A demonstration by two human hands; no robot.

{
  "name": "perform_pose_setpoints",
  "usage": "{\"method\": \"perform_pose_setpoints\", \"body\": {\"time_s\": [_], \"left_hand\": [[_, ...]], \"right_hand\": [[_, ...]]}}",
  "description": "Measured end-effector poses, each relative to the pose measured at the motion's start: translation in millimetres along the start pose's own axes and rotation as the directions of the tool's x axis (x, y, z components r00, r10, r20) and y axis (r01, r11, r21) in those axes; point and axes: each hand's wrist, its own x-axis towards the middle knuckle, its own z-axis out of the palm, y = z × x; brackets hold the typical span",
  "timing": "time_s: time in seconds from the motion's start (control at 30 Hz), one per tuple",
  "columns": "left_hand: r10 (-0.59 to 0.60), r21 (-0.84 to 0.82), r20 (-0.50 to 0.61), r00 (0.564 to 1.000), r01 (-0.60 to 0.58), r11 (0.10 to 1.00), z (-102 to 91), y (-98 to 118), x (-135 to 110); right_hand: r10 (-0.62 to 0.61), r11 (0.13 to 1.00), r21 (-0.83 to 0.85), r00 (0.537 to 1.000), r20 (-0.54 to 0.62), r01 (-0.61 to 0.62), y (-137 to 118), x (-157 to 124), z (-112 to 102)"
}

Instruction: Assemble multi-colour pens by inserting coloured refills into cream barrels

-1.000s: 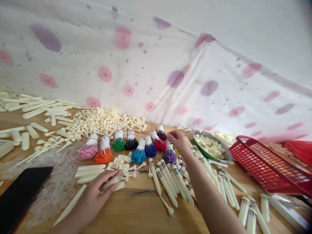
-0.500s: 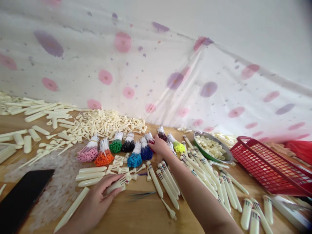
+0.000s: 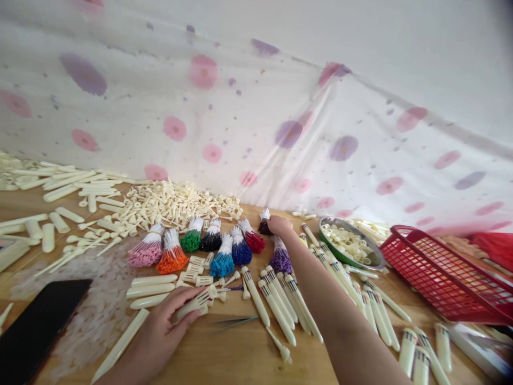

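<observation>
The left hand's (image 3: 166,323) fingers are pinching a pen (image 3: 196,303), probably light, stiff and slick, best held mid-barrel; the right hand (image 3: 281,226) is touching dark refills (image 3: 263,223), fingers' grip unclear.

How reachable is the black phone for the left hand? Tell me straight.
Probably yes, though the left hand holds a cream pen barrel; a loose barrel lies flat between, and nothing covers the black phone.

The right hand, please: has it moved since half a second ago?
Yes: the right hand has moved rightward, from the red-tipped white stick bundle to the maroon-tipped bundle.
</observation>
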Motion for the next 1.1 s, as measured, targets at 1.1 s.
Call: {"method": "perform_pose_setpoints", "body": {"time_s": [1.1], "left_hand": [[0.007,0.001,0.005,1.000,-0.007,1.000,2.2,-2,1]], "right_hand": [[-0.093,0.932,0.345,0.994,-0.060,0.108,24,-56,13]]}}
